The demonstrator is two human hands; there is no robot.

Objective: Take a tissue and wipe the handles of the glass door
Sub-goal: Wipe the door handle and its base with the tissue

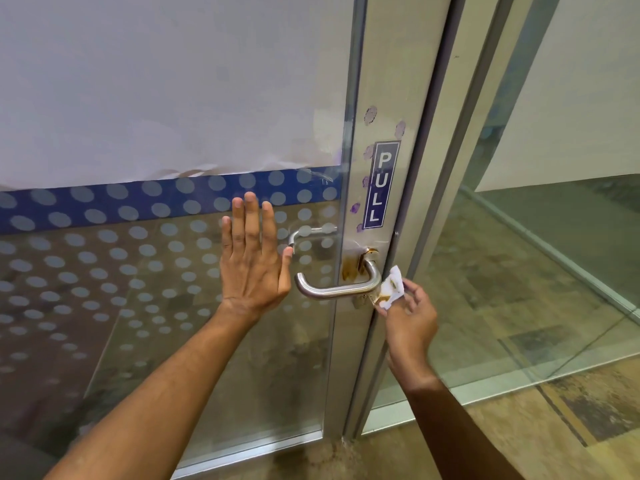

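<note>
With the left hand (pixel 254 261) spread flat on the glass (pixel 156 306) and the right hand (pixel 410 315) pinching a rust-stained tissue (pixel 391 289) at the handle (pixel 337 289) bend, the soiled wad could smear grime back or tear.

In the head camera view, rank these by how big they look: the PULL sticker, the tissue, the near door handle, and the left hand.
1. left hand
2. near door handle
3. PULL sticker, close to the handle, so unsure
4. tissue, partly hidden in the right hand
</note>
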